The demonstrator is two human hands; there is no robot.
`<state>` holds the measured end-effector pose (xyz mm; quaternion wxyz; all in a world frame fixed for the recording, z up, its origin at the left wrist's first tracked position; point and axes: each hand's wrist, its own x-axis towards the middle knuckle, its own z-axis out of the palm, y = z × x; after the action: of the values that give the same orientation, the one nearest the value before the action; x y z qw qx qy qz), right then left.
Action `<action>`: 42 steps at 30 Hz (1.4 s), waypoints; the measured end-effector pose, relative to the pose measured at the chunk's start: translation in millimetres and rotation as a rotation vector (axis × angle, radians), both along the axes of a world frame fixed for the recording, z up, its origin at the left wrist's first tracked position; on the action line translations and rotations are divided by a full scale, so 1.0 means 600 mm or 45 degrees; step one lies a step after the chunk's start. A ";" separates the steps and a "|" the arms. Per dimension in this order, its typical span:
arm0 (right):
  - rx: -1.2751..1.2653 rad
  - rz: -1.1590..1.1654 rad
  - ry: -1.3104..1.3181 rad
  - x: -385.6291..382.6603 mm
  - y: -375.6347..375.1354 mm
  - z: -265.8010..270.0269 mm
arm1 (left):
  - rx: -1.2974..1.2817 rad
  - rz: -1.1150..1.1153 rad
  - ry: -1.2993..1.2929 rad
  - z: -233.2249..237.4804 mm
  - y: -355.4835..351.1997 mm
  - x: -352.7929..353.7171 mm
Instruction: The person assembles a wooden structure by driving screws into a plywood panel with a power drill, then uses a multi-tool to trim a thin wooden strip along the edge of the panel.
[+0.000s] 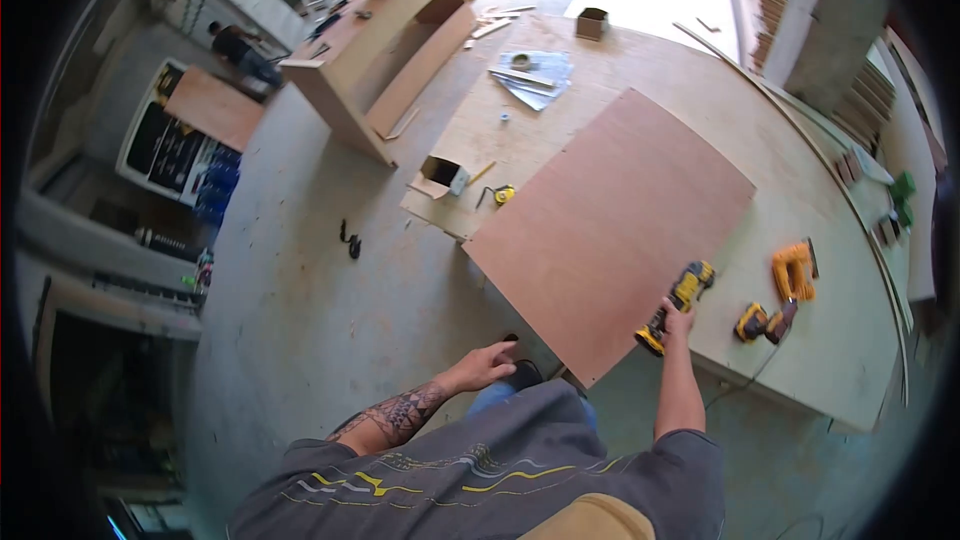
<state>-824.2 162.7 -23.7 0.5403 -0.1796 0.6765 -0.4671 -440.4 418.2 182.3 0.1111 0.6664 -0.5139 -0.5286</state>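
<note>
A yellow-and-black cordless power tool (683, 295) is gripped in the right hand (674, 325), fingers wrapped tight round the handle. Its nose is rested on the near right edge of a big reddish-brown plywood sheet (610, 230). What bit is fitted can't be made out, it's too small. The left hand (490, 365) is held low by the sheet's near corner, fingers loosely spread with nothing in them. Whether the board is touched can't be told.

The sheet is laid flat on a large pale plywood worktable (700, 100), with its near corner hung out past the table edge. No clamps are seen on it, so tbh it could be shoved or spun if the tool gets leaned on, and that overhanging corner could be tipped down. The free hand is positioned close to that corner too, so fingers could be caught if the tool slips.

Just right of the tool, an orange-and-yellow jigsaw (793, 272) and a smaller yellow corded tool (755, 322) are parked on the table, and that cord could get snagged. Farther up, a yellow tape measure (503, 194) and an open cardboard box (440, 175) are scattered. Another person (235, 45) is seen far off at upper left.
</note>
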 end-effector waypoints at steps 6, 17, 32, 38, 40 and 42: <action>0.230 -0.055 0.267 -0.173 -0.100 -0.169 | 0.604 0.311 -0.949 -0.050 0.530 0.251; 0.145 -0.115 1.622 -0.069 0.111 -0.097 | 0.954 0.441 -0.551 0.094 0.597 0.145; 0.406 0.359 -0.290 0.077 0.235 -0.006 | 0.282 0.540 -0.306 -0.034 0.226 0.128; 0.128 0.556 0.127 0.080 0.220 0.251 | 0.453 0.847 0.210 -0.036 -0.019 -0.001; 0.015 0.686 0.255 0.101 0.217 0.367 | 0.603 1.017 0.353 -0.030 -0.061 -0.035; -0.053 0.759 0.244 0.143 0.216 0.478 | 0.550 1.173 1.174 -0.031 -0.078 -0.053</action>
<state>-738.4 292.0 262.9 0.5834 -0.4242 0.6322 -0.2828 -472.1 371.5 163.9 0.3964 0.5312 0.0387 -0.7478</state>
